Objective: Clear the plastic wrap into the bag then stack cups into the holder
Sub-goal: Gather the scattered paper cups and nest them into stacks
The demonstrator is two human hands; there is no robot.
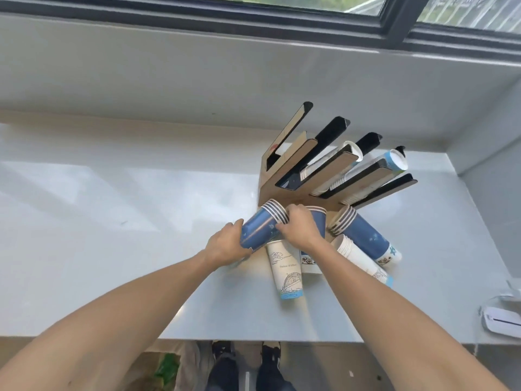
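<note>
- No plastic wrap showed on the counter (112, 193), so that step looked finished; the bag could not be made out.
- The holder (324, 170) already carried cups in two of its slots.
- The left hand (225, 245) and right hand (300, 228) were both closed around a blue stack of cups (260, 228), lifted just before the holder.
- Several loose stacks (363, 238) lay on the counter, not yet loaded.
</note>
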